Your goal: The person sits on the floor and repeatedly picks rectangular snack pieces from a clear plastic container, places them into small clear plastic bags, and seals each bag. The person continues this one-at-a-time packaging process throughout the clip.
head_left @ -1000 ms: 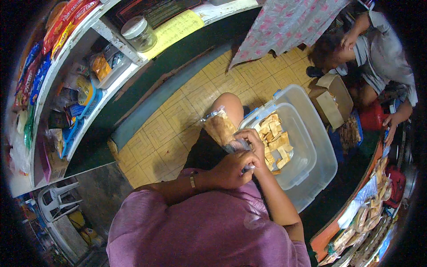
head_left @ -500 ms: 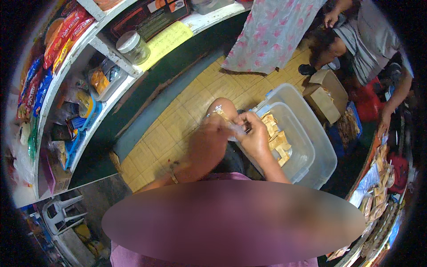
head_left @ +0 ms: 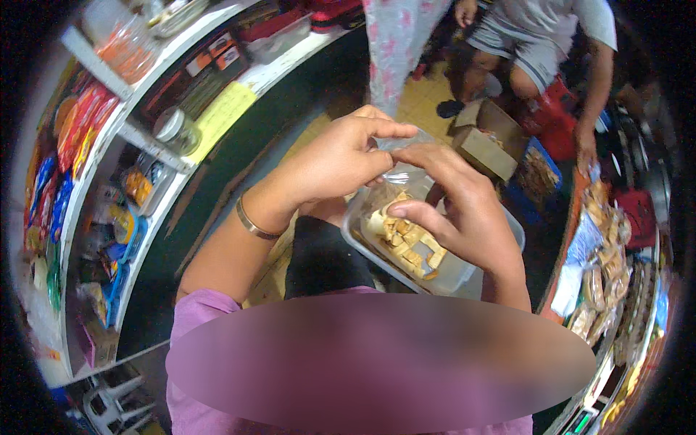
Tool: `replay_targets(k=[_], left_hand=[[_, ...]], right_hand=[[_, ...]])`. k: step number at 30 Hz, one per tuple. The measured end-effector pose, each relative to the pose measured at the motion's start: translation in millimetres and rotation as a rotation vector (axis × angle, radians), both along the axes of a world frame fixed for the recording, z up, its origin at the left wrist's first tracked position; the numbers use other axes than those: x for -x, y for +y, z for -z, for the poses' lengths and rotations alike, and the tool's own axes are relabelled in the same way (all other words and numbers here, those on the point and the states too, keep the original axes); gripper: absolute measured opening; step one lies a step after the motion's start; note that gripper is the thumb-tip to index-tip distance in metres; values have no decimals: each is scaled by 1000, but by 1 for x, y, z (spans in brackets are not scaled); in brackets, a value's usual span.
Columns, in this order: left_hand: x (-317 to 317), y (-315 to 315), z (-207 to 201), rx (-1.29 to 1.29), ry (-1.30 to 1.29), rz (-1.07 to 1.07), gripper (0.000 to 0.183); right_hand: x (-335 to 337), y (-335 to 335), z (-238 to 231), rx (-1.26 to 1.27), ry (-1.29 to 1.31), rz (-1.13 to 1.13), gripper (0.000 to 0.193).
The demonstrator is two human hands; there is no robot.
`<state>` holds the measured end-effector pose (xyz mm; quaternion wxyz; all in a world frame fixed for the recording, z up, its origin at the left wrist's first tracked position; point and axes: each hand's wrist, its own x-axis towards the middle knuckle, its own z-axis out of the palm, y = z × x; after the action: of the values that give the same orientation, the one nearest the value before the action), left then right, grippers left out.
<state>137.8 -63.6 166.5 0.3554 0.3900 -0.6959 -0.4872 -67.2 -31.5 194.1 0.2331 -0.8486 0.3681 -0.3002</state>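
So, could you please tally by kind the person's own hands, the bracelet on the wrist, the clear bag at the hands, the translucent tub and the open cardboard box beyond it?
Hands, left hand and right hand: 2
Bracelet: 1
Clear bag: 1
Translucent tub: 1
Open cardboard box: 1
Total: 6

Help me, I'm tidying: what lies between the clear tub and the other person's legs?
An open cardboard box lies between the tub and those legs, in the head view.
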Motion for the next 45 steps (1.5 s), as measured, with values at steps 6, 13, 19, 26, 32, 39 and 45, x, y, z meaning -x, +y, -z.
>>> replay_targets(k=[6,13,19,26,32,39,45], left_hand=[[44,-31,-31,-140,-51,123,32],[55,-35,-5,-212,474,-59,30],[61,-28,66,-263,432,-109,37],[81,-20,95,-232,434,49,68],[70,-14,55,80,431,-9,60],[77,-11,37,71,300,180,72],[92,2,54,146,157,78,67]], right_hand=[[37,-9,-16,172,181,140,17],[69,1,-33,400,94,271,7],[83,1,-34,285,248,266,10],[83,8,-42,235,221,234,10],[85,9,-34,265,238,226,16],[93,16,-37,285,256,121,19],[104,16,-26,284,186,101,18]])
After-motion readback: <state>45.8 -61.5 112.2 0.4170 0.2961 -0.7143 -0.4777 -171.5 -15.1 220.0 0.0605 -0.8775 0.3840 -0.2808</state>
